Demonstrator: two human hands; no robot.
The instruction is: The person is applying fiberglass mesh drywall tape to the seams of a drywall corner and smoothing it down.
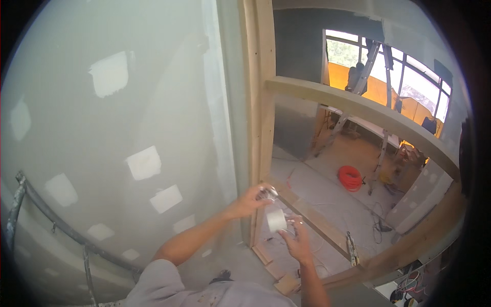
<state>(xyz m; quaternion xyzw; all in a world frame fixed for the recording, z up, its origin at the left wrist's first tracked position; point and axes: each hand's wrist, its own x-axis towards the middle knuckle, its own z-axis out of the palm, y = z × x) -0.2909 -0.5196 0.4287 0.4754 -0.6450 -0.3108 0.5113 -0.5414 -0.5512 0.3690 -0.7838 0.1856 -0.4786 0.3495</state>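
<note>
A roll of white tape point(276, 221) is in front of me, held at its lower right side by the fingers and thumb of my right hand point(297, 239). My left hand point(250, 201) is closed just above the roll, close to the wooden post point(261, 128). At its fingertips shows a small shiny, dark-and-silver object point(268, 194), too blurred to name. A pale piece runs between this hand and the roll; whether it is loose tape I cannot tell.
A grey-green board wall point(189, 128) with white filler patches stands left, with a metal rail point(56, 222) before it. A wooden crossbar point(368, 105) spans the opening. Beyond are a stepladder point(365, 71) and a coiled orange hose point(350, 178). Wood offcuts point(286, 284) lie below.
</note>
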